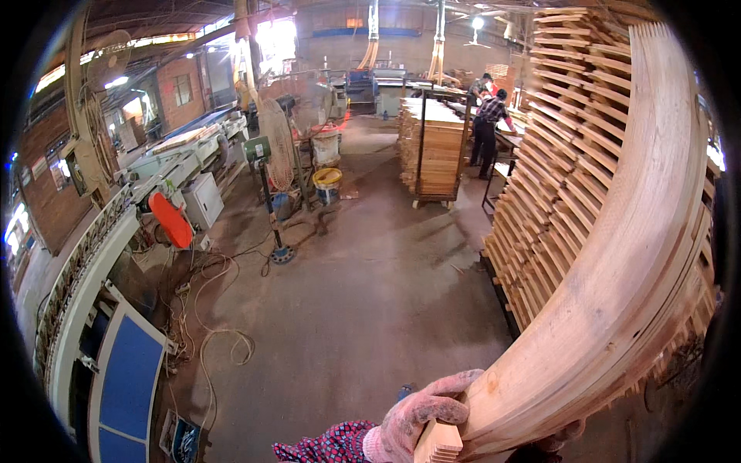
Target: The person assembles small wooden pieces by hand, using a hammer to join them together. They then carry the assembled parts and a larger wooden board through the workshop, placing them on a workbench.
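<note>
A stack of long, pale wooden boards (575, 309) rises from the lower middle to the upper right, bent by the lens. My left hand (417, 417), in a pinkish work glove below a patterned sleeve, is closed around the near end of these boards. Its fingers wrap over the edge next to the stepped board ends. Beneath the boards, my right hand (567, 436) shows only in part, gloved and against their underside; most of its fingers are hidden.
A tall pile of crisscrossed wooden slats (559, 170) stands close on the right. Ahead is a loaded board cart (436, 147), with two people (488, 119) beside it. A pedestal fan (274, 154), a bucket (328, 185), loose cables (224, 332) and a conveyor machine (85, 270) occupy the left.
</note>
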The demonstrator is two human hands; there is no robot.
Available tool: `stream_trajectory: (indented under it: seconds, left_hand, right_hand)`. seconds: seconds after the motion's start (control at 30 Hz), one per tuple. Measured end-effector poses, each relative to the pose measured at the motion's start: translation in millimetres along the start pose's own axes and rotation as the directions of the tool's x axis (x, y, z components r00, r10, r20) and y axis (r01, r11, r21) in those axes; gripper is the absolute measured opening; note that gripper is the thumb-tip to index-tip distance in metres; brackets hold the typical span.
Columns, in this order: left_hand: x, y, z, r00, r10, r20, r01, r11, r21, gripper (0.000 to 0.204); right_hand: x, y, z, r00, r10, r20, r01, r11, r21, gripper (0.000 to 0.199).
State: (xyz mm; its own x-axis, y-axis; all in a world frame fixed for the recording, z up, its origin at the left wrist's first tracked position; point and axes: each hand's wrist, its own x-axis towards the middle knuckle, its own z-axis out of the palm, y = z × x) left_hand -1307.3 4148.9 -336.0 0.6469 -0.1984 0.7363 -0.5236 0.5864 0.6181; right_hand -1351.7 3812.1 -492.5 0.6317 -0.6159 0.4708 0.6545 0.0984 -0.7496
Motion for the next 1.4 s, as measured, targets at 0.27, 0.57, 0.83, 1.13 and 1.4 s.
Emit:
stream_trajectory:
  seconds: [0.27,0.57,0.83,1.13,1.4]
  left_hand:
    - [152,-82,-167,0.984,0.138,-0.115,-0.103,0.958,0.268,0.048]
    - [280,-201,-369,0.991,0.069,-0.114,-0.047,0.982,0.185,0.047]
    - [434,-294,-540,0.992,-0.006,-0.129,0.020,0.994,0.109,0.050]
    - [573,-401,-754,0.999,0.036,-0.040,-0.028,0.982,0.187,0.036]
    - [714,-466,-933,0.974,-0.032,-0.224,0.106,0.939,0.327,0.041]
  right_hand:
    - [157,211,164,0.991,0.076,0.109,-0.086,0.993,0.083,0.061]
    - [286,397,311,0.982,0.072,0.175,-0.085,0.994,0.064,0.059]
    - [393,531,438,0.994,0.020,0.112,-0.016,0.999,-0.037,0.057]
    - [502,749,590,0.991,-0.038,0.128,0.058,0.986,-0.154,0.055]
    - [626,947,781,0.977,-0.071,0.199,0.134,0.937,-0.323,0.051]
